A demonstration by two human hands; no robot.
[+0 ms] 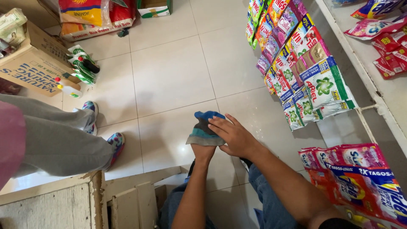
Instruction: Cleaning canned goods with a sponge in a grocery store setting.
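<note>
While cloth (205, 129) drapes it, left hand (202, 152) (fingers hidden).

Tiled floor (169, 76) bears cardboard box (34, 63), rice sacks (93, 17)

A folded cloth (204, 128) sits on top of the left hand (202, 151), with the right hand (234, 136) laid against its right side, both above the tiled floor (169, 72). Hanging sachet strips (296, 63) lie to the right, below a shelf (364, 72). To the left stands another person's leg (55, 135), with a cardboard box (34, 59) and bottles (82, 63) beyond it.
</note>
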